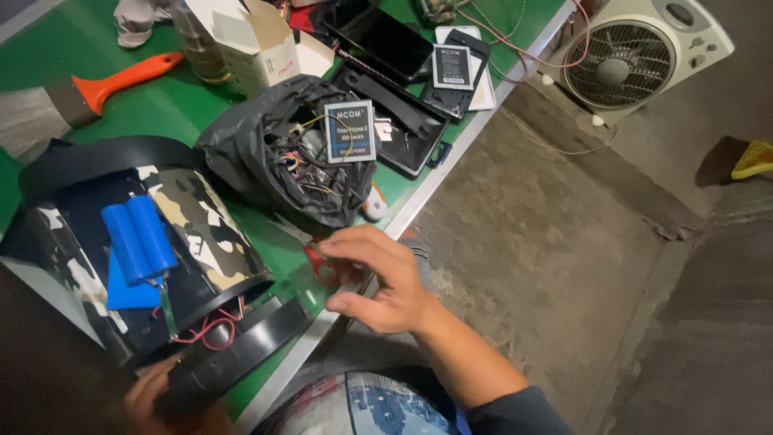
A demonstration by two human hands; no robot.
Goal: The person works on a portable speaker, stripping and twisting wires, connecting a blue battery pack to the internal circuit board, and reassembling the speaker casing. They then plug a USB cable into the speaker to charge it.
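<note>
The right hand (378,282) has its fingers (346,242) spread loosely and curled downward, closing on nothing; the fingertips hover over a pair of scissors (310,250) with red handles that lies at the edge of the green table (161,105). Whether they actually touch the scissors, I cannot tell. The thumb points back toward the person's body.

The left hand (157,395) sits at the bottom of the view, fingers wrapped under the black end cap (241,350) of a round camouflage speaker (145,250) — only part of the hand shows. The speaker lies on its side at the near edge of the table, opened up, with two blue cylindrical batteries (141,238) resting side by side on its body and red wires (209,329) trailing out by the rim.

Just beyond the right hand is a black plastic bag (266,153) full of tangled wires, with a flat grey battery pack (349,131) lying on top. Farther back lie dark phones (386,40) and a cardboard box (258,44), and to the left a paintbrush (88,93) with an orange handle. On the concrete floor at upper right stands a white fan (632,56).
</note>
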